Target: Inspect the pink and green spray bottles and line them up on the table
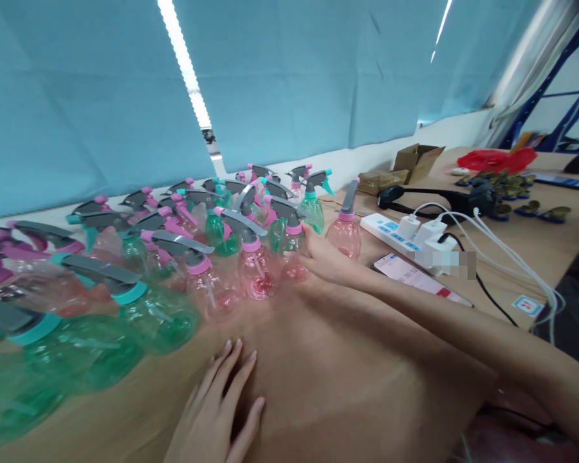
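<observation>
My left hand (217,408) lies flat on the wooden table (347,386) near its front edge, fingers stretched out, holding nothing. My right hand (321,257) reaches forward and rests against a pink spray bottle (292,247) with a grey trigger, at the right end of a crowd of several pink and green spray bottles (174,257). Its fingertips are hidden behind that bottle, so I cannot say whether it grips it. A lone pink bottle (346,228) stands just right of the hand.
A white power strip (390,231) with chargers and white cables lies right of the bottles, a phone (415,276) in front of it. Black headphones (429,196), cardboard boxes (415,161), a red bag (496,159) and small round objects sit farther right. Blue curtain behind.
</observation>
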Available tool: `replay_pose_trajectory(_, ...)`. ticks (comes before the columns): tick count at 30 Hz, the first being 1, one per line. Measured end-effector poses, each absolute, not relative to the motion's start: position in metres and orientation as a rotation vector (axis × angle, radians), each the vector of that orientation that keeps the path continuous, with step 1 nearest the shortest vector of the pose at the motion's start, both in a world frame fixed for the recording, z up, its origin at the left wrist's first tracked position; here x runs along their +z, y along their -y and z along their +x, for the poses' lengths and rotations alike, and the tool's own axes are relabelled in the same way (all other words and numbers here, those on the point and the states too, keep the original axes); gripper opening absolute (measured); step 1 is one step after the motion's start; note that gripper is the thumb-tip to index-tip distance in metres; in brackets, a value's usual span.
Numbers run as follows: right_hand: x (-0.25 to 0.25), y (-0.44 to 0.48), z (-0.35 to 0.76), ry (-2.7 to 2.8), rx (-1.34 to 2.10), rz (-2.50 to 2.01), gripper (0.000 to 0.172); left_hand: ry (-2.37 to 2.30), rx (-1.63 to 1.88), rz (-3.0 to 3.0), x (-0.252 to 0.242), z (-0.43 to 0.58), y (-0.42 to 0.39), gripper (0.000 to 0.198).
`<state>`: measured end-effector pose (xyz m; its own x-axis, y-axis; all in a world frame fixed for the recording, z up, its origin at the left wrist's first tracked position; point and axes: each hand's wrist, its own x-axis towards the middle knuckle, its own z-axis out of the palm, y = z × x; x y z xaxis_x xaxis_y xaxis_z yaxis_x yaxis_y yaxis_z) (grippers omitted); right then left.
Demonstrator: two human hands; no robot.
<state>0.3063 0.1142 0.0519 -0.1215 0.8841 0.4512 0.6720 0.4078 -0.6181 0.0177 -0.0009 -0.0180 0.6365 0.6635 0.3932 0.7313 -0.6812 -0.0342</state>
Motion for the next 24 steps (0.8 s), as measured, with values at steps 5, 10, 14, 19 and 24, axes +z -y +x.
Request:
replay_pose_trajectory(5, 0.053, -0.102, 0.306, 1.834, 0.333, -1.362, 0.075, 1.142, -0.513, -2.656, -0.016, 0.018, 0.003, 0.05)
replay_pose_trajectory(10, 0.054, -0.06, 0.328, 1.746, 0.312, -1.35, 0.068, 1.139, -0.511, -2.647, -0.014, 0.02, 0.004, 0.049)
replay_pose_trajectory(14, 0.06, -0.036, 0.367, 1.595, 0.306, -1.485, 0.034, 1.128, -0.538, -2.656, -0.012, 0.022, 0.003, 0.047)
replay_pose_trajectory(19, 0.061, -0.052, 0.409, 1.424, 0.067, -1.697, 0.043, 1.177, -0.603, -2.668, -0.011, 0.02, 0.0, 0.042)
replay_pose_trajectory(24, 0.044, -0.097, 0.406, 1.417, 0.035, -1.678, 0.075, 1.28, -0.645, -2.674, -0.009, 0.02, -0.002, 0.036)
